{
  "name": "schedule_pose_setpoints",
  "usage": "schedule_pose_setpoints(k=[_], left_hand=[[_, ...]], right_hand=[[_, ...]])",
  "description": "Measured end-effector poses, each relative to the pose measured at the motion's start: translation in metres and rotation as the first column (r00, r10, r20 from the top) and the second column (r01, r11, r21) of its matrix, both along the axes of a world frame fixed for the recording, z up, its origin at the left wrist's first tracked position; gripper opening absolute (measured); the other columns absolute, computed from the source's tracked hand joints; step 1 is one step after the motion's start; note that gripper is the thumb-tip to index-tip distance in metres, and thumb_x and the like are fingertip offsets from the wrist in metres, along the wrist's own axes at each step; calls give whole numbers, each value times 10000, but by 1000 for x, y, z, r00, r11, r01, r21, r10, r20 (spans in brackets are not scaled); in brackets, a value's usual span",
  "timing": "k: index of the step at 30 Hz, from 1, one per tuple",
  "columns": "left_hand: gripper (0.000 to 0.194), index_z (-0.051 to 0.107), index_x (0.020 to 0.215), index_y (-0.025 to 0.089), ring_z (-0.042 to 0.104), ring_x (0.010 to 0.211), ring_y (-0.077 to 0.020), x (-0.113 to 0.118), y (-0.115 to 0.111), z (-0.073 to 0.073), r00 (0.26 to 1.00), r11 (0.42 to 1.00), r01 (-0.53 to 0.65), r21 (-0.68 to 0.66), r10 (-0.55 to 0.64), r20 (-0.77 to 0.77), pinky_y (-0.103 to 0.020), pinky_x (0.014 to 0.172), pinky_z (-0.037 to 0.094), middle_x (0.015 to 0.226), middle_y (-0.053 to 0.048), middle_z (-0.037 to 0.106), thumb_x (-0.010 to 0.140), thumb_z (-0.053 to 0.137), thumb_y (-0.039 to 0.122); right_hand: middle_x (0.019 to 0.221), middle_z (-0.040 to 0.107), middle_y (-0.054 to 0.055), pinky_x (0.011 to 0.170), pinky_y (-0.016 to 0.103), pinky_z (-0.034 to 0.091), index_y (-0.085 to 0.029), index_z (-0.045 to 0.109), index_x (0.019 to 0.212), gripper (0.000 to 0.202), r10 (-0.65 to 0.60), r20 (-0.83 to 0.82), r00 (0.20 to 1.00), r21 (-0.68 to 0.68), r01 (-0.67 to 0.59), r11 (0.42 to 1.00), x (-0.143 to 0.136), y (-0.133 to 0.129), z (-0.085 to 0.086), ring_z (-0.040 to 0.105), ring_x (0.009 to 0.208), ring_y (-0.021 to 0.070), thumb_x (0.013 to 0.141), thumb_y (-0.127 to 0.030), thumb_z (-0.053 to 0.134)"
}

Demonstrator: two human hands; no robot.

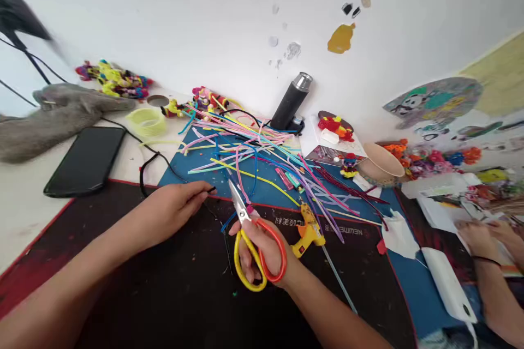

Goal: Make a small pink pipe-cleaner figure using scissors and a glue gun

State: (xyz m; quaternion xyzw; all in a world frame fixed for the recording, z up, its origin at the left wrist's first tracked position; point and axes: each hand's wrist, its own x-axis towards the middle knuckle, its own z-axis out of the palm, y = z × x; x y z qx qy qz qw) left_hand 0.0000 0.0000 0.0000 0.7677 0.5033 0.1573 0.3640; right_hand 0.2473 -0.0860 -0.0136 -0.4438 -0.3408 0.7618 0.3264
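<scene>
Beyond the dark mat (164, 300), a loose heap of coloured fuzzy stems (254, 145) spreads across a blue mat (180, 166), apparently with plenty left unused, while the small fuzzy figures (111, 79) at the far left look finished. Above the dark mat, the right hand (262, 239) grips the red-and-yellow scissors (243, 216), and the left hand (176, 204), pinched closed just beside them, holds a short black piece (212, 189); no assembled form can be made out there, so the current one seems barely begun.
</scene>
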Motion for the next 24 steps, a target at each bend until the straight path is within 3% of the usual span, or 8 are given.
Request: schedule_pose_setpoints(k=[2,5,7,10,14,17,24], left_hand=[[594,716,1261,224,801,897,-326,-1,0,-3,1000,1000,-23,-9,23,-1,-376,810,572,992,-105,852,1013,392,655],[503,678,1108,250,738,703,-286,-1,0,-2,999,999,-36,-22,36,-8,-350,692,522,748,-38,767,1022,397,658],[429,617,989,271,723,674,-277,1,0,1,999,999,-32,-31,31,-24,-347,675,499,713,-24,749,1010,408,645],[384,578,964,286,717,658,-286,6,-2,2,997,997,-62,-35,60,-46,-352,665,483,670,-13,725,986,398,624],[398,578,983,270,758,769,-304,15,-4,-3,992,995,-101,16,101,-73,-363,707,495,865,-71,795,978,392,622],[375,607,1009,263,767,768,-307,21,-4,-4,977,996,-85,39,91,-193,-361,685,473,911,-83,813,984,407,578],[332,689,1085,241,807,847,-323,34,-5,-3,889,996,6,93,38,-457,-338,620,405,968,-104,849,1053,453,472]], right_hand=[[527,608,-59,354,200,412,-163,649,1166,783,22,-3,1000,-2,-22,1000,1,1,-5,573,373,145,883,-892,697],[565,658,-30,402,219,459,-171,645,1201,782,65,29,997,48,-67,997,4,6,-7,649,429,175,916,-900,649],[582,659,-29,445,213,469,-169,663,1176,745,71,92,993,115,-81,990,6,11,-5,674,466,169,922,-869,683],[581,653,-28,439,203,442,-165,677,1146,742,2,131,991,154,-22,988,10,19,-1,678,475,168,906,-867,700],[599,660,-41,427,198,432,-180,674,1190,597,-28,149,988,160,3,987,12,16,-6,656,466,151,961,-727,744],[589,644,-58,434,195,441,-187,685,1152,510,-42,174,984,182,10,983,8,9,-11,601,435,123,963,-650,788],[567,583,-83,436,204,419,-197,665,1121,473,-136,192,972,221,92,971,-3,7,-13,524,415,108,968,-633,765]])
